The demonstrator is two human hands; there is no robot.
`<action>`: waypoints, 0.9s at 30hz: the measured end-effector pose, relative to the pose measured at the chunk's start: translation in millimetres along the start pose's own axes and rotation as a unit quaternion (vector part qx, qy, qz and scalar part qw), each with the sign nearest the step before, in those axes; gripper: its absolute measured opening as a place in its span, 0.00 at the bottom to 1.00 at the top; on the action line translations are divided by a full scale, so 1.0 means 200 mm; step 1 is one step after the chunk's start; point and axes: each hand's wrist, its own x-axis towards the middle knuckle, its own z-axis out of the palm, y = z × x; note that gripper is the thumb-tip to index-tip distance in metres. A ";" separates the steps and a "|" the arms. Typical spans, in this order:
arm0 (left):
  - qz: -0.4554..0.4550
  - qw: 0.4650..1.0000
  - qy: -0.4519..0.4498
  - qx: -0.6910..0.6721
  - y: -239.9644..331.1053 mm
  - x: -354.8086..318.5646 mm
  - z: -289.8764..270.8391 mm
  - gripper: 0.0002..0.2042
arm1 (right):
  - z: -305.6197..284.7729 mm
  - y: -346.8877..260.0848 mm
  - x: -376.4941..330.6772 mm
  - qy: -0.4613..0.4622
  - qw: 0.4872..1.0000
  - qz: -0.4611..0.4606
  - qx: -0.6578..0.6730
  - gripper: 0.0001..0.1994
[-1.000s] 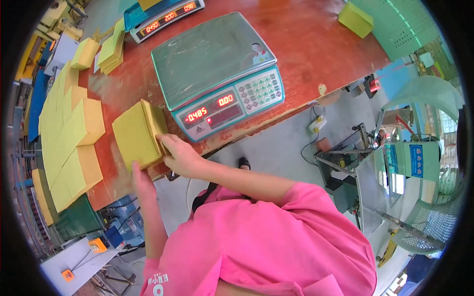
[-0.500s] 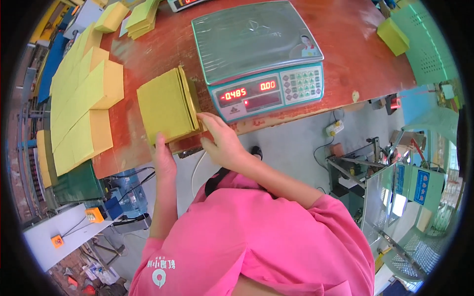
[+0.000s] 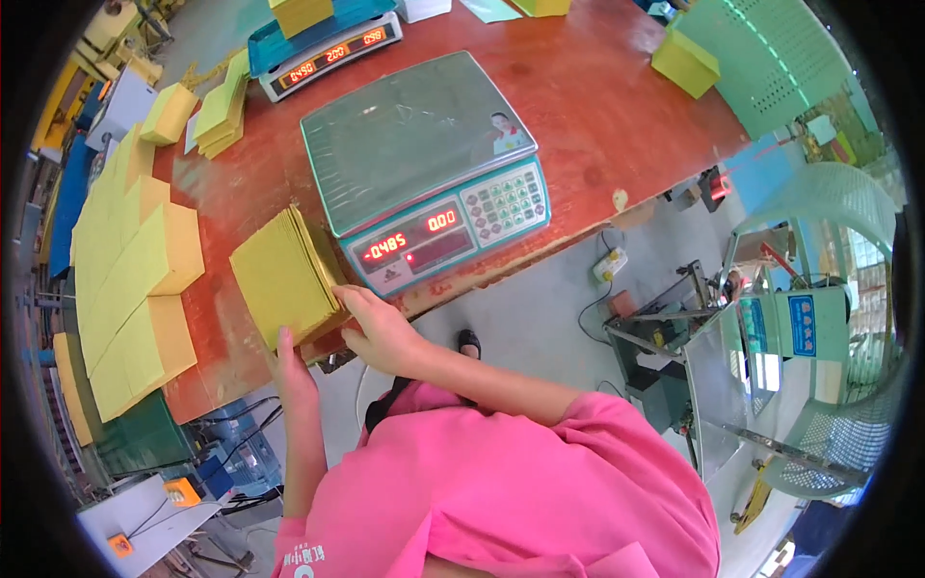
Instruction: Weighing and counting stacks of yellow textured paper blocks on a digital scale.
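1. Your left hand (image 3: pixel 295 374) meets the near side of one yellow stack (image 3: pixel 282 277), thumb uppermost; its other fingers are partly hidden, so you cannot tell whether it grips.
2. Your right hand (image 3: pixel 385 332) is loosely curved, thumb spread from forefinger, fingertips against the stack's right side.
3. That stack is at the near edge of the desk (image 3: pixel 588 116), just left of the larger scale (image 3: pixel 414 144); its underside is hidden, its layers too fine to count.
4. Two scales show; the smaller scale (image 3: pixel 328 61), toward the far edge, carries a yellow pile (image 3: pixel 301 13) cut off by the view.
5. Along the left edge, yellow blocks (image 3: pixel 125 323) sit packed together, their seams too faint for a sure count.
6. One yellow block (image 3: pixel 686 64) stands near the right edge.
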 end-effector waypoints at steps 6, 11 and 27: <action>0.001 0.997 -0.003 0.075 0.07 0.01 0.07 0.31 | -0.09 -0.07 0.00 -0.014 0.999 0.036 -0.014 0.29; 0.243 0.880 0.057 0.403 0.28 -0.02 0.25 0.33 | -0.01 -0.02 -0.02 -0.034 0.999 -0.002 -0.027 0.32; 0.205 0.660 0.080 0.719 0.28 -0.08 0.44 0.44 | -0.78 0.04 -0.09 0.151 0.985 -0.038 0.078 0.15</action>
